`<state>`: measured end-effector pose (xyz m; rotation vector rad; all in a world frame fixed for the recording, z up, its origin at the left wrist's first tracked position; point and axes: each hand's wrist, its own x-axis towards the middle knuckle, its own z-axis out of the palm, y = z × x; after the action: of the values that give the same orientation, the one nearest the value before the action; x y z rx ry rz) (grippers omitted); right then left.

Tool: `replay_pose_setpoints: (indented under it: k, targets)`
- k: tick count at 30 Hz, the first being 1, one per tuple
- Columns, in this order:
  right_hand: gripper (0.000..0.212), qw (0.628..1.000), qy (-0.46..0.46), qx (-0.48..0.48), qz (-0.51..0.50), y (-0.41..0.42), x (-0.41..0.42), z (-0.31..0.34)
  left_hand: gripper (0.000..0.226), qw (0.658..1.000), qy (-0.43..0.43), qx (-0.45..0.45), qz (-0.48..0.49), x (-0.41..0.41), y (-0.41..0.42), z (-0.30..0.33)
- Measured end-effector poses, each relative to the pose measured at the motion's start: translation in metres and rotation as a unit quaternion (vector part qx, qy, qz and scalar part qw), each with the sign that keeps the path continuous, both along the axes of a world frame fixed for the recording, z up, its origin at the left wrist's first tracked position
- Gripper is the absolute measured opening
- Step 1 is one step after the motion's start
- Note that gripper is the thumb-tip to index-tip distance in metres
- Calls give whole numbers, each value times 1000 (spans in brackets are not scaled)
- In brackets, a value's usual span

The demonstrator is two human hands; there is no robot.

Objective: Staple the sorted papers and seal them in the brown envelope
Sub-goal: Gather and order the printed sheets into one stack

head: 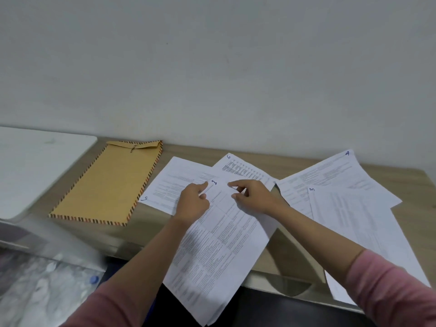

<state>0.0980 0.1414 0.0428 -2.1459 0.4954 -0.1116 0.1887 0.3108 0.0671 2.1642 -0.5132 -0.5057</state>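
- Brown envelope [107, 184] is lying flat on the desk [292, 246], far left of the papers, flap end toward the wall [212, 67]; flap is lying down, striped border is running round the edges. Contents: cannot tell.
- Envelope is sitting well apart from both hands, touching neither.
- White printed sheets are lying loose and fanned across the desk, not stacked.
- Sheet marked 1 [219, 244] is lying on top in the middle, tilted, its near corner hanging over the desk's front edge.
- Sheet marked 5 [165, 185] is sitting partly under it on the left, just beside the envelope's right edge.
- Sheet marked 6 [245, 172] is poking out behind sheet 1, toward the wall.
- Sheet marked A [335, 175] is lying on the right; sheet marked 3 [361, 223] is overlapping it, reaching to the desk's front edge.
- Left hand [192, 200] is resting on sheet 1 near its top corner, index finger stretched out next to the written "1", other fingers curled under; gripping nothing.
- Right hand [253, 197] is sitting on the same sheet just right of the left hand, index finger pointing left, thumb and other fingers loosely bent against the paper; whether it is pinching the sheet, cannot tell.
- White board [35, 166] is lying far left; blurred clear plastic [42, 279] is showing at the lower left.
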Motion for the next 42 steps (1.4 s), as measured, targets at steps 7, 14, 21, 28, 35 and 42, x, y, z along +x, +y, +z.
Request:
replay_pose_setpoints:
  k: [7, 14, 21, 28, 35, 42]
  targets:
    - [34, 997, 5, -57, -46, 35, 16, -24, 51, 998, -8, 33, -60, 32, 19, -23]
    - [26, 969, -68, -111, -208, 15, -27, -27, 49, 988, -19, 10, -153, 24, -9, -31]
    - [58, 916, 202, -215, -271, -130, -118, -21, 49, 978, -22, -14, -205, -10, -54, -34]
    - [75, 904, 313, -259, -132, -177, -119, -17, 44, 982, -26, -16, -186, -27, -72, -42]
    - [60, 913, 251, -300, -113, -183, -126, -15, 42, 985, -13, -26, -168, -36, -81, -44]
    - [14, 918, 183, -316, -157, -181, -130, -13, 45, 982, -13, -42, -183, -51, -95, -34]
